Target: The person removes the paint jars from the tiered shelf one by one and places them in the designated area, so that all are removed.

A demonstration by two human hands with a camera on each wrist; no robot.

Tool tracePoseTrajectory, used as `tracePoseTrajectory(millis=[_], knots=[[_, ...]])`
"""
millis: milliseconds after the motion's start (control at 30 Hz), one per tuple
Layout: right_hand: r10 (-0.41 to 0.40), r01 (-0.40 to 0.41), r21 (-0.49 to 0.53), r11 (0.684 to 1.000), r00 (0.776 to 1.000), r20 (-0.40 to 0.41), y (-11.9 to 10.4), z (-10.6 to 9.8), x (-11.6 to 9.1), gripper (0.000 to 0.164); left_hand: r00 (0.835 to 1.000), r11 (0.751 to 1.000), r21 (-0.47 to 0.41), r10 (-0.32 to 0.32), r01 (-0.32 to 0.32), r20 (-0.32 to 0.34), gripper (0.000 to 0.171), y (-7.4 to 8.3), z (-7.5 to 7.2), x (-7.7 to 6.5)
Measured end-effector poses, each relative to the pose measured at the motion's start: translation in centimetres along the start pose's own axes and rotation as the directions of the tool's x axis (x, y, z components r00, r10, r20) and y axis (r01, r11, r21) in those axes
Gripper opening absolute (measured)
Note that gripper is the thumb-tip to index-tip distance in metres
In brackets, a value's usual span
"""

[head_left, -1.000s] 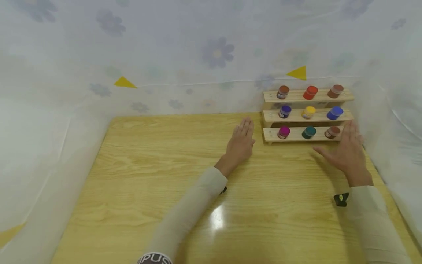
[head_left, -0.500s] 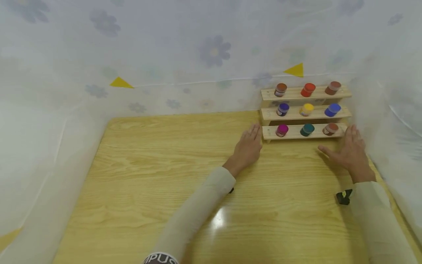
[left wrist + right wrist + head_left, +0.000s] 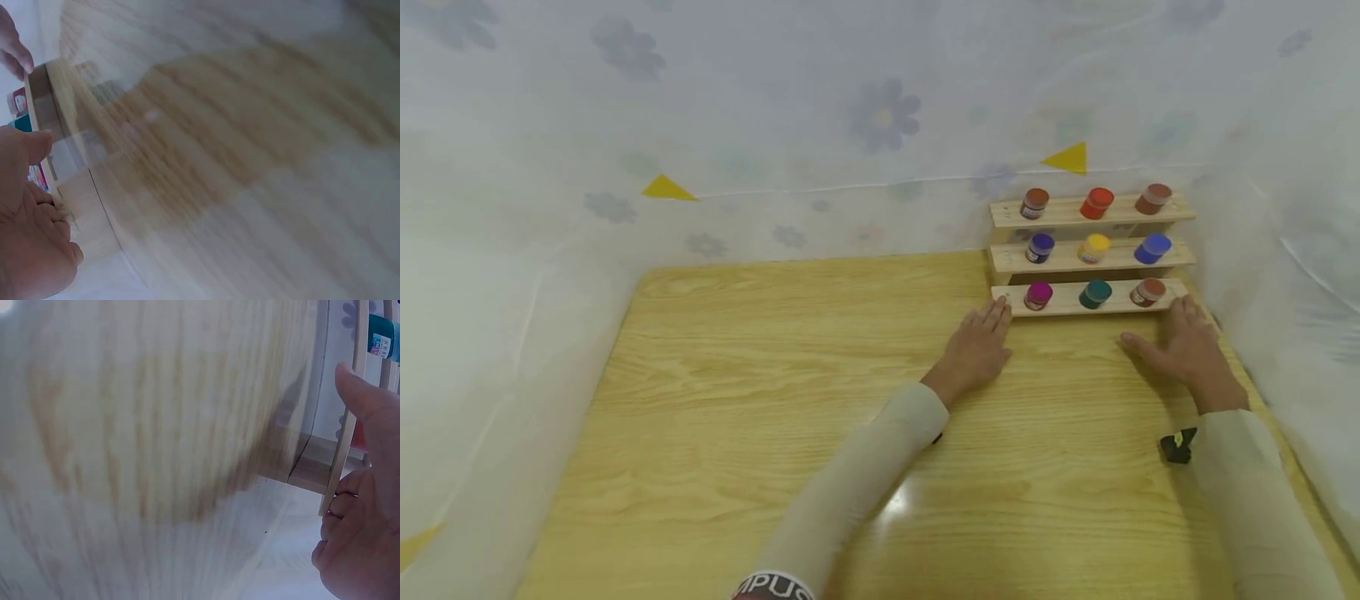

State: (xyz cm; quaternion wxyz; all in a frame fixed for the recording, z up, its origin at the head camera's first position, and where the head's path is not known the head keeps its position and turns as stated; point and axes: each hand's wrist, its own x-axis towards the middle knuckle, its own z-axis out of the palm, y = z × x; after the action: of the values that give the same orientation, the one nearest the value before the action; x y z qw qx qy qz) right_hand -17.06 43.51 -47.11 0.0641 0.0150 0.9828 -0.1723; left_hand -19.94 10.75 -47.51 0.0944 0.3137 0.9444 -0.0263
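Observation:
A three-tier wooden rack (image 3: 1066, 303) stands at the back right of the table, with several small paint jars in rows on its steps. On the lowest step are a magenta jar (image 3: 1038, 296), a teal jar (image 3: 1096, 294) and a brown jar (image 3: 1147, 292). My left hand (image 3: 974, 350) has its fingertips at the left end of that step. At the right end lie the fingers of my right hand (image 3: 1193, 348), its thumb spread out to the left. In the right wrist view, the right hand (image 3: 369, 519) is right against the step's end.
The rack stands on a wood-grain table (image 3: 760, 400), close to a pale flowered sheet (image 3: 820, 117) hung behind it. Another sheet (image 3: 1307, 292) runs along the right table edge. Yellow triangles (image 3: 1067, 158) mark the back sheet.
My left hand has moved right from the bare table to the rack's left end. My right hand has drawn slightly down to the lowest step's right end. The view has shifted slightly.

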Motion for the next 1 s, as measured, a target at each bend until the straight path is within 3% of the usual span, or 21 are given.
tracePoseTrajectory(millis=[167,400,700,1000], knots=[[-0.002,0.002,0.005,1.000,1.000,0.000,-0.43,-0.36,-0.18,0.106,1.000,0.998,0.060,-0.006,0.006,-0.007,0.069,0.19,-0.25,0.07],[0.002,-0.002,-0.009,1.000,1.000,-0.002,-0.45,-0.34,-0.03,0.104,1.000,0.999,-0.035,-0.016,0.016,0.005,0.070,0.34,-0.57,0.02],[0.033,-0.033,-0.008,0.999,0.999,0.012,-0.48,-0.42,-0.16,0.105,0.999,0.997,-0.072,-0.019,0.017,-0.028,0.072,0.74,-0.49,0.13],[0.028,-0.028,-0.009,1.000,1.000,0.003,-0.40,-0.23,0.02,0.106,0.999,0.989,-0.145,-0.037,0.035,-0.005,0.075,0.65,-0.51,-0.03]])
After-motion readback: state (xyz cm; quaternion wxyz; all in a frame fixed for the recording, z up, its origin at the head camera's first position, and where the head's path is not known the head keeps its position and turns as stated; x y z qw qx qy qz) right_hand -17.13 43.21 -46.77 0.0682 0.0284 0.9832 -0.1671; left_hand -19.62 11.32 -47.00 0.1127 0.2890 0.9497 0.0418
